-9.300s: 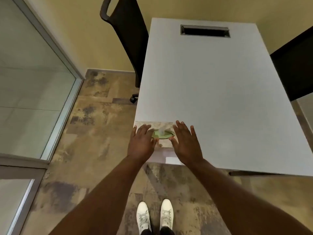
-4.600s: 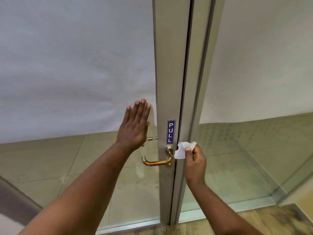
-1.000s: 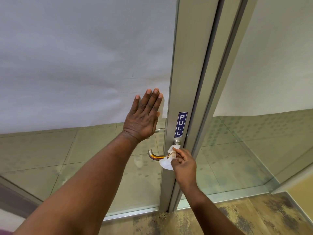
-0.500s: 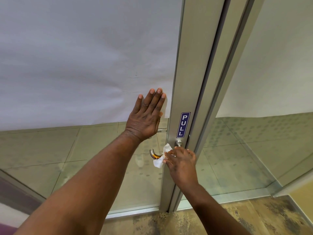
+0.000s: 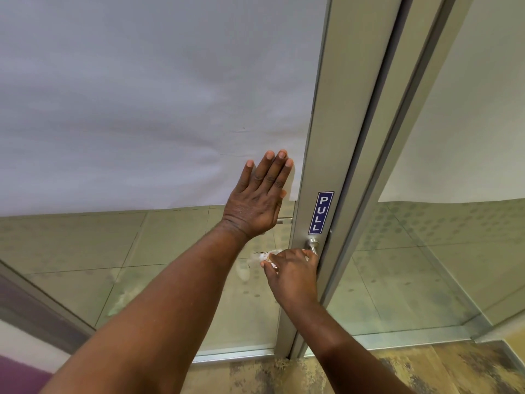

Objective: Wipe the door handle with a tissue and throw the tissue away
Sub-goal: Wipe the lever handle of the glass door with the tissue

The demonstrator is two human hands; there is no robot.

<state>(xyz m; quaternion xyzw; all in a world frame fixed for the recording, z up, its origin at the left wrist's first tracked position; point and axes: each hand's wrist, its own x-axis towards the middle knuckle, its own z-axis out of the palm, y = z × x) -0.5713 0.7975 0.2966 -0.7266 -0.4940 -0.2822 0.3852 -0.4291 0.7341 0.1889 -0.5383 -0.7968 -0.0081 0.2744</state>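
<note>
A glass door [image 5: 170, 265] fills the view, its upper pane covered by a white frosted sheet [image 5: 142, 95] and its metal frame [image 5: 335, 137] running down the middle. The left hand [image 5: 255, 200] lies flat against the glass, fingers spread wide and straight. A blue PULL sticker [image 5: 321, 213] sits on the frame. Just below it, the right hand [image 5: 292, 274] is closed around the door handle [image 5: 312, 244] with the white tissue [image 5: 262, 255] bunched under its fingers, hiding most of the lever.

sign [image 5: 321, 213]: blue, white letters | tissue [image 5: 262, 255]: white | door frame [image 5: 338, 109]: silver-grey | floor [image 5: 397, 371]: mottled tan
</note>
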